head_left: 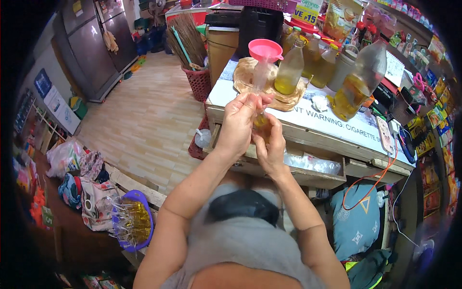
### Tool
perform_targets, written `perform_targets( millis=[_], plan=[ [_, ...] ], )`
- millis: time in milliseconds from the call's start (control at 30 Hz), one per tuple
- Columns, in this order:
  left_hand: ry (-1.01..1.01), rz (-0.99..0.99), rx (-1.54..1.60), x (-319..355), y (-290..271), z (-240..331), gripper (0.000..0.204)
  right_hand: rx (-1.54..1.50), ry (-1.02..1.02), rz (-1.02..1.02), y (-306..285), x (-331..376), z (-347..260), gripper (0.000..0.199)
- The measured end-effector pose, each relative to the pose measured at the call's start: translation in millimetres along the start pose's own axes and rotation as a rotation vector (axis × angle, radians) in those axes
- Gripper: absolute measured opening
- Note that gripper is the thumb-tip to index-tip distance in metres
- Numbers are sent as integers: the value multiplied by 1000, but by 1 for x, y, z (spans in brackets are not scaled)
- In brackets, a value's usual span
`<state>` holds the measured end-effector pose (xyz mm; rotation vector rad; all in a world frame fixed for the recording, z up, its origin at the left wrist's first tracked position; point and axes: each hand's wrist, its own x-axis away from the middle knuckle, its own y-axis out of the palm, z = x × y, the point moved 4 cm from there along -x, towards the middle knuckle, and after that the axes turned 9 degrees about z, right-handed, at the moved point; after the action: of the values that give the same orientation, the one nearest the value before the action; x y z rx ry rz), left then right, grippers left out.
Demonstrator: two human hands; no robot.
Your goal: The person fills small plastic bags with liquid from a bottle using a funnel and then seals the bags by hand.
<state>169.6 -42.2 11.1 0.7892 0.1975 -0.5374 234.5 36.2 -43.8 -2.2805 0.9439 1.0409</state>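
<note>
My left hand [243, 110] pinches the top of a small clear bag [261, 120], thumb against fingers; my right hand [271, 146] curls around it lower down, fingers bent in. Bag sits between both hands, in front of the bench [222, 91], with yellow liquid inside. Looks part-way: this one seems filled, but I can't tell if its top is tied. Pulled-out drawer [308, 177] just past my right hand holds clear plastic [313, 164]. Off to my left, purple tub [152, 222] has filled bags [136, 224] piled in it, so those look done. Bottles on the bench still hold yellow liquid, so likely more left.

Counts, near to far: two hands, one bag in them, one drawer, one tub (bags overlap, can't count), one pink funnel [265, 50], at least four smaller bottles [291, 67], one big bottle [361, 79].
</note>
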Motion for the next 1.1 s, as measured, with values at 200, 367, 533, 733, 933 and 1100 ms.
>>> perform_targets(
  millis=[200, 367, 533, 733, 933, 1100],
  plan=[
    [-272, -291, 0, 1, -3, 18, 23, -687, 471, -227, 3, 9, -9, 34],
    [-356, -462, 136, 18, 2, 33, 21, -1582, 882, -720, 0, 23, -33, 45],
    [-329, -398, -19, 35, 10, 31, 25, -1346, 780, -636, -7, 30, -46, 47],
    [-224, -372, -276, 41, 28, 19, 33, -877, 651, -347, -33, 27, -51, 38],
    [-251, -395, -141, 41, 42, 6, 30, -674, 727, -498, -74, 30, -42, 25],
    [-137, -245, -200, 35, 32, 29, 28, 94, 322, -351, -120, -32, -7, 30]
  ],
)
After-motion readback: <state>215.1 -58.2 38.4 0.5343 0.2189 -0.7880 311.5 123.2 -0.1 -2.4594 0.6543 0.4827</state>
